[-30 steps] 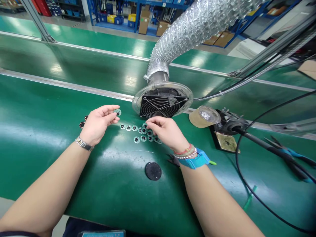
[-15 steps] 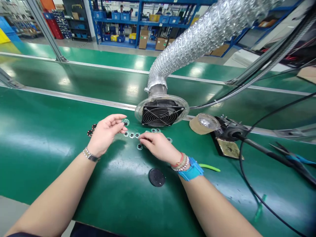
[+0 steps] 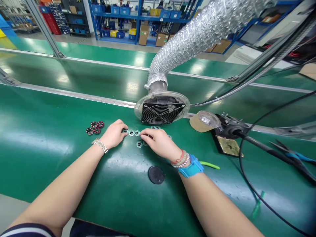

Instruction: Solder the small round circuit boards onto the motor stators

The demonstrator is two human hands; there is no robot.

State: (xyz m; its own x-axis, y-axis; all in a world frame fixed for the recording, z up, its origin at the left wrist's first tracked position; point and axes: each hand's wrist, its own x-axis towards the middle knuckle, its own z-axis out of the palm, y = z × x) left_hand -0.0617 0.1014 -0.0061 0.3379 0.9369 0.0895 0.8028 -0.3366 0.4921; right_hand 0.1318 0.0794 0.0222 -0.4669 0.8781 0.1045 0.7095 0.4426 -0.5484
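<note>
Small round circuit boards [image 3: 131, 133], pale-rimmed with dark centres, lie in a short row on the green bench. At the row's left end, my left hand [image 3: 114, 134] has its thumb and fingers closed around the edges of one such board [image 3: 125, 131]. My right hand [image 3: 159, 142] is by the row's right end, its fingertips pinched beside another board [image 3: 137, 133]; what lies between them is hidden. One more board [image 3: 139, 144] sits just below the row, and others are partly covered by my right hand. Several dark round pieces with reddish rims [image 3: 93, 128] are grouped left of my left hand.
A fume extractor fan [image 3: 161, 113] with a silver duct stands behind the boards. A black disc [image 3: 156, 174] lies in front. To the right are a tape roll [image 3: 204, 121], a soldering iron stand [image 3: 228, 144], blue-handled pliers [image 3: 293, 154] and a black cable [image 3: 243, 171].
My left hand has lowered the board it held up to the row's left end, uncovering the dark round pieces. My right hand stays nearly in place. The view has shifted slightly.
</note>
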